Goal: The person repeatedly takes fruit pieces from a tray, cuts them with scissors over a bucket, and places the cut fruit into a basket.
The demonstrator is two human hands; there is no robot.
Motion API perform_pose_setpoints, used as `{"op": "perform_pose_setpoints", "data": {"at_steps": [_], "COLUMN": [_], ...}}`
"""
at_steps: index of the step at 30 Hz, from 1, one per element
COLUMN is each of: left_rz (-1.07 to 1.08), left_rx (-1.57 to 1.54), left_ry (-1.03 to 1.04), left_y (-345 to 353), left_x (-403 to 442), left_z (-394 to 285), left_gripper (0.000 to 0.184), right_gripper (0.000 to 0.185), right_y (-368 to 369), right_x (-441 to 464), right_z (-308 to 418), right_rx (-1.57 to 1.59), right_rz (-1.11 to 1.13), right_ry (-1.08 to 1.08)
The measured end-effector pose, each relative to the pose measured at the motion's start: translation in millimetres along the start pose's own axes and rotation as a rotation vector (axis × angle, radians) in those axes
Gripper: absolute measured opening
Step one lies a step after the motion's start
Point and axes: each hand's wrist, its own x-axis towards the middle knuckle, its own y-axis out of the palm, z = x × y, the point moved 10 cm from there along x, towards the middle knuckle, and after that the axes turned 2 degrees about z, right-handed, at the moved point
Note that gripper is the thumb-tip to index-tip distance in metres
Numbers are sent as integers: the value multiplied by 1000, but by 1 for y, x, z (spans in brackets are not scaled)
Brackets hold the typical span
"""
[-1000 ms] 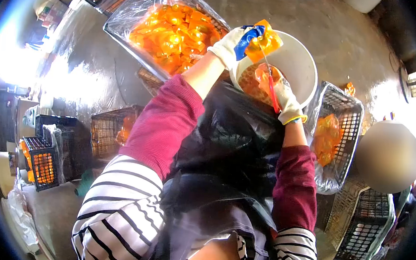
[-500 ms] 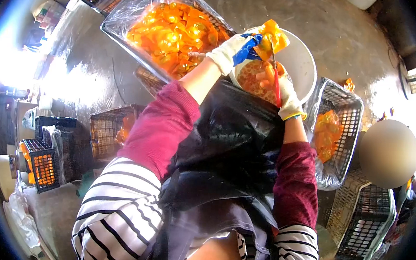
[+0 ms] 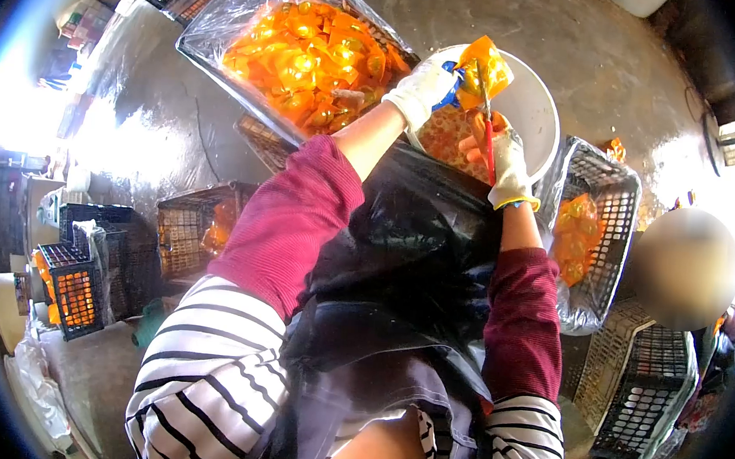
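1. The floor spread round everything, shiny with light toward 10 o'clock.
2. A black apron covered the wearer's lap at the centre, its far edge just below the bucket.
3. The big crate, lined with clear film, stood at 11 o'clock, heaped with orange packets.
4. The white bucket stood at 1 o'clock, just beside the big crate; orange-brown contents with round shapes showed inside, their kind too blurred to tell.
5. A narrower crate lay at 3 o'clock, close to the bucket, also film-lined, with a few orange packets in it.
6. A small crate sat at 9 o'clock, well apart from the bucket, with something orange at its inner end.
7. The left hand, in a white and blue glove, was at 12 to 1 o'clock, by the bucket's near-left rim, its fingers closed on the lower left edge of one packet.
8. The right hand, gloved with bare fingers showing, was at 1 o'clock over the bucket, holding the scissors by their red part.
9. That packet, orange and shiny, was held up at 1 o'clock above the bucket.
10. The scissors pointed toward 12, blades against the packet; whether they had cut into it could not be told.
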Motion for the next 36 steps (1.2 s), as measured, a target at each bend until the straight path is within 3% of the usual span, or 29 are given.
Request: {"op": "perform_pose_setpoints", "data": {"at_steps": [2, 3, 7, 8, 11, 14, 15, 18, 23, 24, 26, 29, 34, 36], "left_rz": [30, 47, 17, 6, -219, 37, 102, 44, 16, -41, -80, -14, 1, -11], "left_rx": [18, 62, 728, 764, 75, -588, -1119, -925, -873, -409, -236, -528, -529, -499], "left_ry": [-11, 38, 39, 6, -127, -60, -233, -139, -101, -16, 201, 3, 234, 170], "left_y": [1, 1, -12, -14, -18, 19, 43, 40, 38, 22, 12, 18, 12, 11], "left_x": [0, 1, 8, 14, 19, 13, 15, 22, 30, 23, 19, 13, 18, 15], "left_z": [1, 2, 11, 26, 73, 69, 76, 73, 80, 63, 49, 42, 31, 28], "left_gripper": [34, 31, 32, 28, 27, 40, 42, 48, 46, 48, 49, 44, 41, 39], "right_gripper": [37, 37, 39, 40, 32, 34, 36, 34, 38, 39, 42, 44, 42, 38], "right_y": [-3, 0, 9, 11, 13, 14, 14, 18, 15, 15, 10, 6, 6, 5], "right_x": [8, 5, -16, -20, -13, -10, -6, -7, -9, -7, -5, -3, 4, -3], "right_z": [-2, -2, 11, 12, -3, 1, -1, 2, -1, -4, 0, -1, -3, 6], "right_rx": [-155, -112, -9, 1, 158, 290, 324, 502, 348, 350, 265, 117, 55, 89], "right_rz": [-66, -24, 70, 74, 76, 80, 87, 188, 158, 173, 224, 223, 229, 201], "right_ry": [-96, -43, 95, 111, 171, 136, 116, 39, 120, 131, 56, 49, 43, 52]}}
